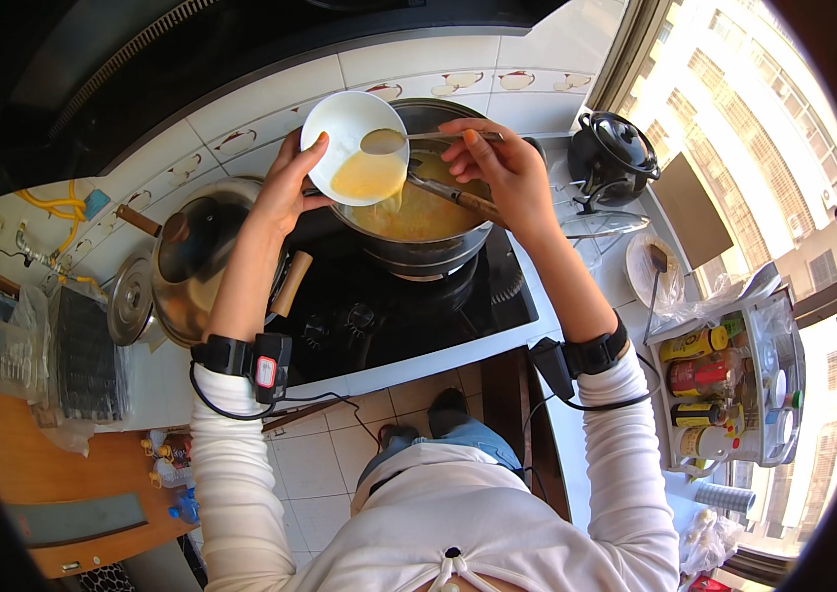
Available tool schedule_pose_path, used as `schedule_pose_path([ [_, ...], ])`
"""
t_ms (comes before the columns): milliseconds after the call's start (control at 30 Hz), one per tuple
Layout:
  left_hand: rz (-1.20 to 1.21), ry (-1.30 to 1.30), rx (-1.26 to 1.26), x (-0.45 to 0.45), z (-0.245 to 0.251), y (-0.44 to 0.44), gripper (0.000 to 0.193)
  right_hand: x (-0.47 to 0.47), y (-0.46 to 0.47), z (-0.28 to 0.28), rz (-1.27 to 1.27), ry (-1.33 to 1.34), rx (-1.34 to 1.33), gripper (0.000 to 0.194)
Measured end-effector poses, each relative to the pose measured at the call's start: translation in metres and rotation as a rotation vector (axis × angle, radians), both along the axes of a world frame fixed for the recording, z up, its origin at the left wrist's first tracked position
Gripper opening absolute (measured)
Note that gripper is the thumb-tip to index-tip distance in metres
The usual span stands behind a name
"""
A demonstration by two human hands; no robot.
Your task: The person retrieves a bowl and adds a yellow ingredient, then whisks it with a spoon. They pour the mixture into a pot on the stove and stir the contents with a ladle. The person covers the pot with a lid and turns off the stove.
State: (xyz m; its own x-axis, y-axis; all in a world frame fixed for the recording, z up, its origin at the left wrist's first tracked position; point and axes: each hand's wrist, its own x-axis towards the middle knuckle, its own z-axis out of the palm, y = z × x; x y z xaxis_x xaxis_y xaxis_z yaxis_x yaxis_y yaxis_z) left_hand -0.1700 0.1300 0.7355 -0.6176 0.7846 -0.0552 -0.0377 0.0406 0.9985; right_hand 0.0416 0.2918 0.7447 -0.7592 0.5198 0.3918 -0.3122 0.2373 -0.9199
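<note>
My left hand (291, 177) grips the rim of a white bowl (352, 122), tilted over a steel pot (418, 240) on the stove. Pale yellow liquid (368, 177) lies in the bowl and spills over its lower right edge into the pot. My right hand (496, 166) holds a metal spoon (384, 141), its head over the bowl. Below that spoon, a wooden-handled utensil (463, 198) runs from the pot's contents to under my right hand; its far end is hidden. Yellowish soup (426, 214) fills much of the pot.
A lidded pan with wooden handles (204, 251) stands left on the black glass hob (337, 281). Behind at right is a black lidded pot (613, 159), near a glass lid (607, 224). A rack of bottles (714, 385) stands at right. A range hood (167, 66) hangs above.
</note>
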Motion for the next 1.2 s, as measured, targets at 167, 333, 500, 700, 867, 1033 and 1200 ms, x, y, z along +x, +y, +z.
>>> schedule_pose_path([
  [167, 0.019, 0.138, -0.032, 0.0, 0.001, 0.004, 0.075, 0.003, 0.0, 0.0, 0.003, -0.025, 0.027, 0.027],
  [333, 0.025, 0.215, -0.062, 0.0, 0.0, 0.008, 0.076, 0.004, -0.005, 0.003, 0.003, -0.039, 0.079, 0.025],
  [500, 0.021, 0.233, -0.056, 0.0, 0.0, 0.009, 0.076, 0.008, -0.009, 0.008, -0.066, -0.084, 0.143, 0.024],
  [700, 0.019, -0.006, 0.022, -0.003, 0.003, 0.003, 0.07, 0.014, -0.011, 0.014, -0.097, -0.083, 0.136, 0.024],
  [867, 0.016, -0.054, 0.052, -0.004, 0.003, -0.001, 0.072, 0.008, -0.016, 0.014, -0.099, -0.096, 0.204, 0.023],
  [1033, 0.029, -0.004, 0.056, -0.001, 0.003, -0.003, 0.074, -0.002, -0.019, 0.009, -0.098, -0.102, 0.319, 0.022],
  [1200, 0.023, 0.015, 0.079, -0.002, 0.002, -0.002, 0.075, 0.0, -0.021, 0.003, -0.03, -0.142, 0.356, 0.021],
])
